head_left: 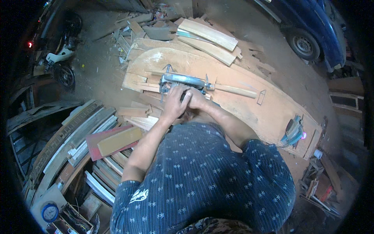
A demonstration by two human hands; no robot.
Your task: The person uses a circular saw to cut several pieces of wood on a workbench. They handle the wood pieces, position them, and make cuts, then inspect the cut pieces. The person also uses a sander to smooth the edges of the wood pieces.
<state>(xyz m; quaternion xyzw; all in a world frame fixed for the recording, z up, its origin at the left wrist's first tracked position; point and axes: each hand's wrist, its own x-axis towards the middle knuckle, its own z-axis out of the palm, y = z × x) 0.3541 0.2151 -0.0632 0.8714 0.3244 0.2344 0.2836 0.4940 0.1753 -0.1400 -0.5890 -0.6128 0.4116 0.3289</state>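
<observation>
Head view: the person's left hand (175, 102) and right hand (197, 100) meet at the near side of a rounded grey power tool (187, 80), which sits toward the counter's left end, close to its near edge. Each grip looks closed on the tool, fingers curled and overlapping, though the handle is hidden; the paired hold probably steadies it close to the body. A wooden strip (235, 91) points from the tool toward the counter's (272, 107) right end; whether it passes underneath is unclear. A second power tool (294, 130) rests near the right end, seemingly parked out of the way, and loose planks (208, 33) lie along the far edge.
</observation>
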